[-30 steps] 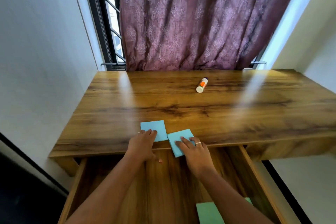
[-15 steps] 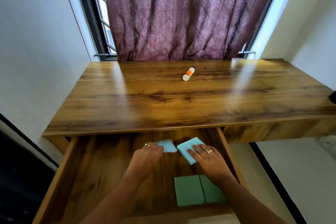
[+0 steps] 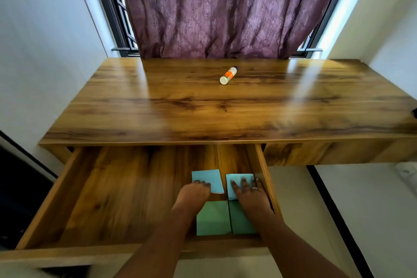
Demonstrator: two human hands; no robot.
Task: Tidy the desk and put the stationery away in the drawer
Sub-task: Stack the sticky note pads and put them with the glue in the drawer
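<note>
left pad [image 3: 207, 178] and right pad [image 3: 237, 180] have moved off the desk [image 3: 158, 108] into the drawer's [image 3: 52, 194] right side, beyond the green pads [image 3: 213, 218]. left hand [image 3: 193, 192] curls its fingers on the left pad; right hand [image 3: 249, 193] presses spread fingers flat on the right pad. only the glue stick [image 3: 228, 75] remains, beyond the drawer.

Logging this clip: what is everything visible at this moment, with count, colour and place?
desk: 1, brown wood, below the window
drawer: 1, brown wood, pulled open under the desk's front edge
glue stick: 1, white with orange label, lying on the desk near the curtain
blue note pads: 2, light blue, side by side in the drawer's right part
green note pads: 2, green, side by side in the drawer, nearer than the blue ones
curtain: 1, purple, behind the desk
window frame: 1, dark, showing either side of the curtain
left hand: 1, at the left blue pad's near edge; grip blurred
right hand: 1, fingers spread flat on the right blue pad
</note>
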